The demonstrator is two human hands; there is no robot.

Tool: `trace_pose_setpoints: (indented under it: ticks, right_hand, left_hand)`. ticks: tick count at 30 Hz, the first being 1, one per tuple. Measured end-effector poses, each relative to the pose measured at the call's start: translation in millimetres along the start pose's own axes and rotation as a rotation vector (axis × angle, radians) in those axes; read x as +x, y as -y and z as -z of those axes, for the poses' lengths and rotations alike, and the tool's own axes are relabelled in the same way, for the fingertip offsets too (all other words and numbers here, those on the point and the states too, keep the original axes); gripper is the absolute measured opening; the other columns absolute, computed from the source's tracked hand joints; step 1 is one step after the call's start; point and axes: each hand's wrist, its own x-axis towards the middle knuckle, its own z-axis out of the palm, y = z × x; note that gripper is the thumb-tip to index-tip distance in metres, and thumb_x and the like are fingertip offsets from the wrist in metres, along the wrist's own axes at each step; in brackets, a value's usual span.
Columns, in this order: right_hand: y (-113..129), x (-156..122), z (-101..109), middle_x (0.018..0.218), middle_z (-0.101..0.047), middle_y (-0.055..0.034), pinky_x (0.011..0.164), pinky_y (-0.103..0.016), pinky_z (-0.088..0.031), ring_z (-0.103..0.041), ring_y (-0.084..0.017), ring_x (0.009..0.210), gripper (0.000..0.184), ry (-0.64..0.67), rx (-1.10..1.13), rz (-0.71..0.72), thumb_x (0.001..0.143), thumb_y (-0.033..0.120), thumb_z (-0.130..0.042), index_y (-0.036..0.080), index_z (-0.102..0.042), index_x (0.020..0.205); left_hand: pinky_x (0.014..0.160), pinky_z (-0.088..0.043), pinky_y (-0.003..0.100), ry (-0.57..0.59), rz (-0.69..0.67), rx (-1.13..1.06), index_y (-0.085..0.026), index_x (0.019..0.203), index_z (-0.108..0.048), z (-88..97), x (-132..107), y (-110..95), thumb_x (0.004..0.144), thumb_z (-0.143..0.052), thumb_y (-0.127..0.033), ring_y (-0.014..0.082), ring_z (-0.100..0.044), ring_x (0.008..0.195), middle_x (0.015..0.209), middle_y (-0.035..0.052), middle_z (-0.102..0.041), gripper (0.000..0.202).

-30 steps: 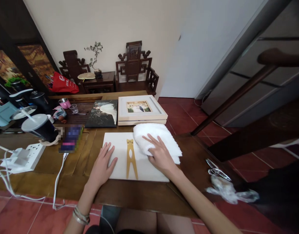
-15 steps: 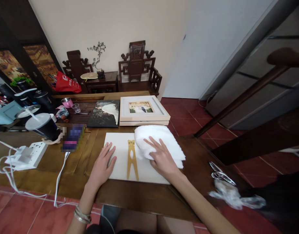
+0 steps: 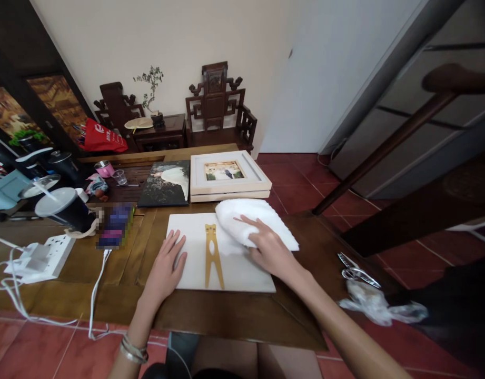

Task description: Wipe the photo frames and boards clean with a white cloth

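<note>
A white rectangular board (image 3: pixel 242 276) lies flat near the table's front edge. On it rests a flat, gold-coloured piece (image 3: pixel 211 258) with two long legs, an oval hole and a notched top, shaped like a clothespin. My left hand (image 3: pixel 170 260) lies open with its fingers flat on the board's left edge. At the board's far right corner is a folded white towel (image 3: pixel 274 223). My right hand (image 3: pixel 268 245) presses on the towel and grips its near edge, fingers bent over the cloth; the fingertips are partly hidden in it.
Behind the board are a pale-framed picture (image 3: pixel 230 176) and a dark picture panel (image 3: pixel 165 184). To the left sit a phone (image 3: pixel 116 226) on its cable, a lidded cup (image 3: pixel 64 208) and a power strip (image 3: pixel 55 255). Scissors (image 3: pixel 358 271) and a plastic bag (image 3: pixel 370 302) lie at the right.
My right hand has shifted slightly right, its fingers drawn closer together, and the towel's near edge has pulled back, baring more of the board. The left hand stays in place. The view shifts slightly.
</note>
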Motion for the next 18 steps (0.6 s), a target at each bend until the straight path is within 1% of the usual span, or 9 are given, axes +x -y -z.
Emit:
trace_pose_setpoints:
  ticks: [2,4,5,6,7,9,12,15,18]
  right_hand:
    - [4.2,-1.7,14.3,0.135,-0.055,-0.0119,0.105,-0.05,-0.041,-0.041,-0.029,0.133,0.029,-0.128,0.029,-0.02,0.059,-0.005,-0.041,0.019,-0.058,0.057]
    - [10.6,-5.3,23.6,0.14,-0.05,-0.0103,0.108,-0.053,-0.036,-0.033,-0.03,0.137,0.029,-0.254,-0.001,-0.014,0.06,-0.005,-0.042,0.02,-0.056,0.053]
    - [13.6,-7.3,25.0,0.142,-0.048,-0.01,0.11,-0.056,-0.032,-0.029,-0.031,0.139,0.029,-0.278,-0.031,0.006,0.061,-0.005,-0.042,0.02,-0.055,0.051]
    - [15.8,-9.0,23.9,0.143,-0.046,-0.0101,0.111,-0.059,-0.028,-0.025,-0.032,0.14,0.029,-0.27,-0.061,0.036,0.06,-0.006,-0.043,0.019,-0.054,0.05]
    - [17.2,-9.9,20.4,0.144,-0.044,-0.0105,0.11,-0.062,-0.025,-0.023,-0.033,0.14,0.029,-0.228,-0.085,0.066,0.06,-0.006,-0.043,0.019,-0.055,0.05]
    - [17.0,-8.8,8.5,0.144,-0.044,-0.012,0.11,-0.064,-0.024,-0.023,-0.036,0.14,0.029,-0.082,-0.119,0.096,0.06,-0.007,-0.046,0.017,-0.058,0.051]
    - [13.1,1.2,-10.6,0.143,-0.045,-0.0139,0.109,-0.064,-0.023,-0.027,-0.039,0.138,0.027,0.125,-0.156,0.06,0.061,-0.007,-0.051,0.016,-0.065,0.059]
    - [11.1,17.2,-18.8,0.143,-0.045,-0.0157,0.108,-0.066,-0.023,-0.028,-0.039,0.137,0.028,0.205,-0.194,0.014,0.064,-0.005,-0.052,0.015,-0.069,0.071]
    - [12.1,28.8,-17.7,0.142,-0.046,-0.0183,0.106,-0.066,-0.025,-0.03,-0.04,0.136,0.029,0.236,-0.23,0.004,0.065,-0.004,-0.051,0.013,-0.07,0.078]
  left_hand:
    - [0.115,-0.026,0.049,-0.004,-0.005,-0.007,-0.021,0.137,-0.046,-0.2,-0.6,0.6,0.097,-0.039,-0.03,0.0233,-0.023,0.144,0.15,0.0093,-0.037,0.042]
    - [0.116,-0.026,0.049,-0.008,-0.007,-0.013,-0.021,0.138,-0.046,-0.6,-1.3,1.1,0.097,-0.039,-0.03,0.0232,-0.022,0.144,0.151,0.0089,-0.036,0.042]
    - [0.116,-0.026,0.049,-0.008,-0.008,-0.014,-0.021,0.138,-0.045,-0.8,-1.7,1.2,0.097,-0.039,-0.031,0.023,-0.022,0.144,0.151,0.0087,-0.036,0.042]
    - [0.116,-0.026,0.049,-0.006,-0.009,-0.014,-0.021,0.138,-0.045,-0.9,-1.9,1.4,0.097,-0.039,-0.031,0.023,-0.022,0.144,0.151,0.0085,-0.036,0.042]
    - [0.116,-0.025,0.049,-0.004,-0.011,-0.013,-0.022,0.139,-0.044,-0.9,-2.1,1.4,0.097,-0.039,-0.031,0.0229,-0.022,0.144,0.151,0.0083,-0.036,0.043]
    - [0.116,-0.025,0.049,-0.002,-0.014,-0.013,-0.022,0.139,-0.044,-0.5,-2.2,1.2,0.097,-0.039,-0.031,0.023,-0.021,0.144,0.151,0.008,-0.035,0.043]
    - [0.116,-0.025,0.049,0.007,-0.008,-0.009,-0.022,0.139,-0.044,0.7,-2.1,0.4,0.097,-0.039,-0.031,0.0229,-0.021,0.144,0.151,0.0082,-0.035,0.042]
    - [0.116,-0.026,0.048,0.015,0.001,-0.004,-0.021,0.138,-0.044,1.1,-1.9,-0.2,0.098,-0.039,-0.031,0.0227,-0.021,0.144,0.151,0.0087,-0.036,0.042]
    - [0.116,-0.025,0.048,0.011,0.004,0.004,-0.02,0.138,-0.044,0.3,-1.5,-0.4,0.098,-0.039,-0.031,0.0225,-0.021,0.144,0.151,0.0096,-0.036,0.042]
